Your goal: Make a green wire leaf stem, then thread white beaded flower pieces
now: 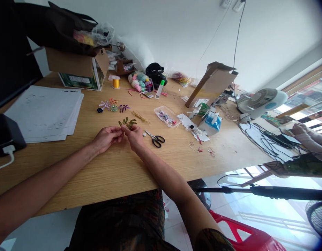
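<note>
Left of the black-handled metal scissors (154, 138), the left hand (107, 138) and right hand (135, 137) are pinching a green leafy bunch (128, 122), maybe unfinished, while small colourful done-looking flowers (114, 108) are lying farther left.

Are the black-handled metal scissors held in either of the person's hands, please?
No, the black-handled metal scissors lie on the light-brown wooden table, beside the right hand.

And here we look for lettering, but none comes up readable: the white label (79, 79) on the green-sided box (84, 85) is too blurred to make out, and the pale sticker (201, 103) low on the tilted cardboard piece (213, 84) stays just as illegible.
</note>
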{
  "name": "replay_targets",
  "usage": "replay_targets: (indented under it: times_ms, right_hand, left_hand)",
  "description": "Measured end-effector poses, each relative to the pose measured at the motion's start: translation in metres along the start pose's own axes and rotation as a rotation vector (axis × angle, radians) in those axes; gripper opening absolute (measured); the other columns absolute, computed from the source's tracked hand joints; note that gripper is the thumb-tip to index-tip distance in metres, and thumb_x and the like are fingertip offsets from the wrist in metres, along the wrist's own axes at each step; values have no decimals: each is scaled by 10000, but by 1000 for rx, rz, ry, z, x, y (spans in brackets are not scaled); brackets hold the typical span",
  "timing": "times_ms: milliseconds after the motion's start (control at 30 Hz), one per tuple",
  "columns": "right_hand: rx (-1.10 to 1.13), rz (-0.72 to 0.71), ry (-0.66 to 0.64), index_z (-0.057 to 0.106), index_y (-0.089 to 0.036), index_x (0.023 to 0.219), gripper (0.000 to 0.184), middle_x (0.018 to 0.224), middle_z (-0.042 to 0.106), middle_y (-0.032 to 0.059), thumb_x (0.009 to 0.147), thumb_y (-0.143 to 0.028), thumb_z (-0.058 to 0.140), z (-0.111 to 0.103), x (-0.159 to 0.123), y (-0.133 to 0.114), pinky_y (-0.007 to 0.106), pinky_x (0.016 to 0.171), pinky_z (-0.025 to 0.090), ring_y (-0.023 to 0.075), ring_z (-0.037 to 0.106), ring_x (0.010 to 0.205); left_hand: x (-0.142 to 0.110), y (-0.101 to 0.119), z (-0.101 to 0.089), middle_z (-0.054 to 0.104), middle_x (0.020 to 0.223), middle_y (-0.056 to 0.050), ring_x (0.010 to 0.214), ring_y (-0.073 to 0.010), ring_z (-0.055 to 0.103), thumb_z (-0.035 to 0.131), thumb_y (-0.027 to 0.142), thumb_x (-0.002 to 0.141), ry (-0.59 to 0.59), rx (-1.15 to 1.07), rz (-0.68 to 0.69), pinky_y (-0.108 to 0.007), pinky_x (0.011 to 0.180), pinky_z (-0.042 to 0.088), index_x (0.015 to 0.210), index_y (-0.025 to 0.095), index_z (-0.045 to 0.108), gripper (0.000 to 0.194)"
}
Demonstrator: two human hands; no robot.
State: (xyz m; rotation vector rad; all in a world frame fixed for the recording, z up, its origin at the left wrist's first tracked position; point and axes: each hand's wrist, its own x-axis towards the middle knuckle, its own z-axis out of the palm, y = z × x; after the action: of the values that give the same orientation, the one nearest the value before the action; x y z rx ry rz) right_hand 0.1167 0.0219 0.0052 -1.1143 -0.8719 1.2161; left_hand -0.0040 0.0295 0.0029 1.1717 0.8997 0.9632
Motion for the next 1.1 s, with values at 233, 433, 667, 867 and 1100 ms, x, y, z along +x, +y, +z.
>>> replay_targets:
  times_ms: [233, 433, 667, 867, 1100]
  right_hand:
    - [-33, 30, -59, 564, -176, 566, 286, 540, 558, -8, 657, -381, 742, -6, 3, 5, 263, 527, 357, 112, 460, 530]
    - [-39, 18, -150, 589, -178, 649, 221, 621, 584, -32, 713, -346, 716, -14, 7, 1, 244, 557, 347, 86, 446, 566]
    - [-58, -48, -41, 648, -151, 854, 181, 737, 627, -15, 742, -290, 674, -19, 10, -15, 246, 626, 400, 96, 504, 646]
    - [-173, -130, -131, 584, -171, 654, 228, 620, 556, -35, 703, -362, 700, -18, 15, 2, 239, 561, 357, 92, 458, 563]
    - [-329, -198, -57, 561, -175, 615, 244, 566, 529, -39, 745, -356, 663, -19, 19, 10, 213, 495, 327, 85, 437, 528]
  left_hand:
    - [0, 2, -2, 638, 641, -29, 544, -108, 542, 813, 300, 588, 18, -55, -19, -235, 480, 355, 761, 131, 714, 261]
    - [1, 0, -4, 610, 621, -8, 527, -97, 519, 804, 284, 592, 50, -110, -11, -242, 489, 365, 687, 152, 667, 213]
    - [5, -2, -11, 620, 649, -4, 531, -94, 529, 803, 211, 592, 138, -195, -30, -232, 493, 367, 683, 154, 631, 203]
    - [3, -5, -7, 599, 590, -3, 514, -88, 510, 833, 260, 555, 133, -174, -8, -218, 483, 329, 667, 132, 656, 246]
    - [2, -5, -5, 620, 598, -22, 535, -103, 511, 836, 361, 567, 134, -28, 19, -234, 494, 324, 668, 136, 667, 298]
